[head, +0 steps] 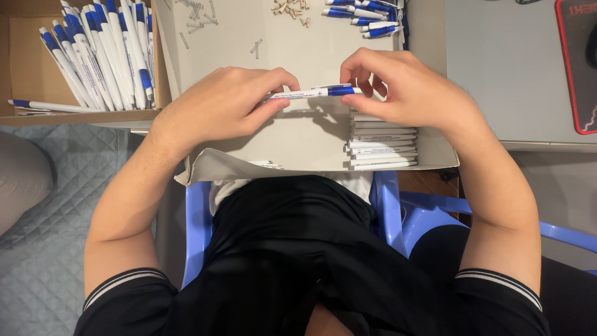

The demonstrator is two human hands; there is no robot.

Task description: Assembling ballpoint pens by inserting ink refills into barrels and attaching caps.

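White-and-blue pen (314, 93): lies level between both hands, above the middle of the grey tray (298, 140); white barrel to the left, blue end with clip to the right.
Left hand (227, 102): comes in from the lower left, forearm slanting up, wrist bent inward; thumb and forefinger curl over the white end.
Left fingers (280, 79): pinching the pen's white barrel, the rest folded beneath.
Right hand (404, 87): comes in from the lower right, forearm steep, knuckles up.
Right fingers (360, 73): pinching the blue end, tips bunched close together.
Barrel stack (380, 144): white pen barrels laid in rows in the tray's right corner, just below the right hand.
Pen box (22, 59): cardboard, left of the tray, full of finished pens, one pen across its front edge.
Loose pens (367, 15): a few at the tray's far edge, beyond the right hand.
Small parts (289, 7): tan bits and springs scattered at the far side.
Open room: bare tray floor under and in front of the pen, between the hands; the near tray wall sits against the person's lap.
Tabletop (504, 62): grey, to the right of the tray.
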